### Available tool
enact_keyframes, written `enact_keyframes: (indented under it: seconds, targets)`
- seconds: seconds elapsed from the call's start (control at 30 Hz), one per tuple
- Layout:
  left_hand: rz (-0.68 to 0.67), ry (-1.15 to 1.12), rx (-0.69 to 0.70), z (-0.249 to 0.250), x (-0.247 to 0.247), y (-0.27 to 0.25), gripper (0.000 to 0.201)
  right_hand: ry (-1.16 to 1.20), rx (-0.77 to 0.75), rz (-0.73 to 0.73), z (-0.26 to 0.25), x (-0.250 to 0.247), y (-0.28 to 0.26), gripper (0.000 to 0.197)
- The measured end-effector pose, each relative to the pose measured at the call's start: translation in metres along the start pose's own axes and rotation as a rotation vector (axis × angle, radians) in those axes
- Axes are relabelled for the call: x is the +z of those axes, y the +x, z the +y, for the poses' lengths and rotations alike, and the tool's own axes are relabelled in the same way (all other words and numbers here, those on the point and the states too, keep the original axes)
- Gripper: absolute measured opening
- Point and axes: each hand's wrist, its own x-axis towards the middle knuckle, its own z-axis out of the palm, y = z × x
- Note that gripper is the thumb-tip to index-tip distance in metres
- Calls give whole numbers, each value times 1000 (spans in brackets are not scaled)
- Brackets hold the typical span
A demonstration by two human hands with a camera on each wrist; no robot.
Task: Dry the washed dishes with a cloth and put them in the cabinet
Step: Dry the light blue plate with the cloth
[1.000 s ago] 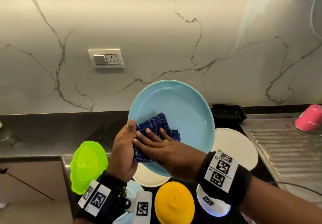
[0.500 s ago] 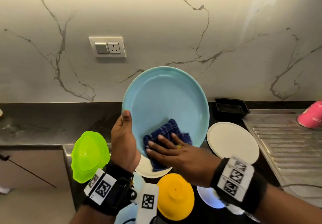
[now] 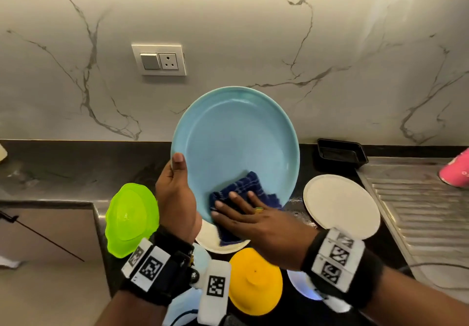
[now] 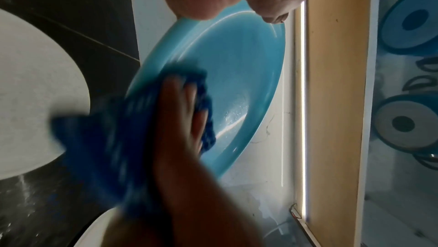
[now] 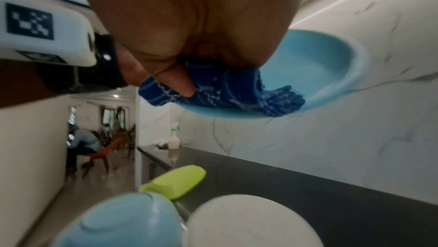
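A large light-blue plate [image 3: 236,143] is held up, tilted, in front of the marble wall. My left hand [image 3: 176,181] grips its left rim, thumb on the front face and fingers hidden behind. My right hand [image 3: 243,209] presses a folded dark-blue checked cloth [image 3: 250,186] against the plate's lower inside edge, fingers spread straight on top. In the right wrist view the thumb [image 5: 180,84] pinches the cloth [image 5: 225,89] where it wraps over the plate's rim [image 5: 308,59]. The left wrist view shows water drops on the plate [image 4: 249,67] beside the cloth [image 4: 106,148].
On the black counter below lie an upturned green bowl [image 3: 130,219], a yellow bowl [image 3: 253,280], a white plate [image 3: 342,203] and another white plate [image 3: 223,244] under my hands. A black tray [image 3: 340,153], a steel drainboard [image 3: 418,211] and a pink cup [image 3: 456,170] are to the right.
My right hand has slid the cloth from the plate's left-middle down to its lower right edge. The left hand still holds the rim.
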Motion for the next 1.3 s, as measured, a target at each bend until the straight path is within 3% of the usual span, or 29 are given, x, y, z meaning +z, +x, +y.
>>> enact_keyframes:
  seconds: [0.1, 0.27, 0.43, 0.53, 0.7, 0.77, 0.87, 1.03, 1.13, 1.23, 1.3]
  targets:
    - [6, 1, 37, 2, -2, 3, 35, 16, 43, 57, -24, 3, 18, 81]
    - [42, 50, 112, 14, -19, 11, 31, -196, 2, 73, 21, 2, -17, 76]
    - [51, 93, 166, 19, -23, 7, 35, -360, 218, 60, 69, -19, -27, 67]
    - [72, 92, 183, 20, -21, 9, 42, -286, 246, 123, 53, -8, -17, 66]
    - [123, 56, 199, 8, -13, 5, 37, 183, 113, 65, -29, 10, 12, 80]
    - [119, 69, 214, 5, -16, 6, 36, 180, 109, 107, -40, 5, 17, 76]
    - [108, 115, 237, 10, -26, 8, 39, 68, 105, 121, -17, 9, 8, 67]
    - [27, 180, 259, 19, -31, 0, 40, 30, 368, 202, 46, -13, 4, 66]
    - [-43, 242, 268, 14, -28, -5, 40, 206, 465, 282, 52, -43, 30, 76]
    - [-78, 302, 331, 12, -20, -4, 40, 336, 366, 372, 21, -58, 56, 84]
    - [-60, 356, 375, 16, -18, 1, 44, 280, 225, 320, -7, -47, 58, 87]
